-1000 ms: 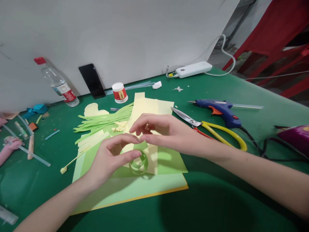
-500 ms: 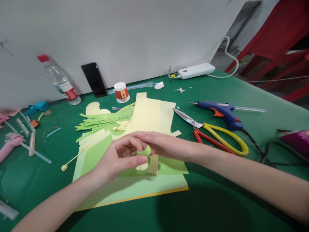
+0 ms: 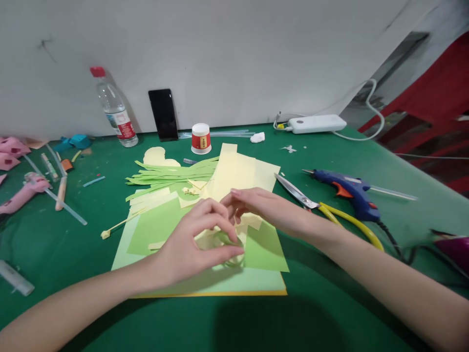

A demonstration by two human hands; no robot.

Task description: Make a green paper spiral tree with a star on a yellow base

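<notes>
Curled paper strip (image 3: 235,260), pale green, held over the near, right-of-middle part of the paper stack (image 3: 256,281). Bent into a loop; blur and fingers hide some of it, so long axis and facing of the loop's mouth can't be told. Left hand (image 3: 200,244): grip nearly closed, thumb and fingertips pinching the strip, thumb across the loop's near side. Right hand (image 3: 262,208) comes in from right of the stack, fingers bent, arched just beyond the left fingertips; can't tell whether it has hold of anything. Stack's near edge, orange-rimmed, runs almost straight; green counter (image 3: 164,327) extends from there toward the wearer. Tighter right of the stack: scissors (image 3: 298,194), blade tip just beside its far right corner, handles partly under the right forearm; then hot glue gun (image 3: 358,193), nozzle toward the stack. Paper cup (image 3: 201,140) beyond the stack.
</notes>
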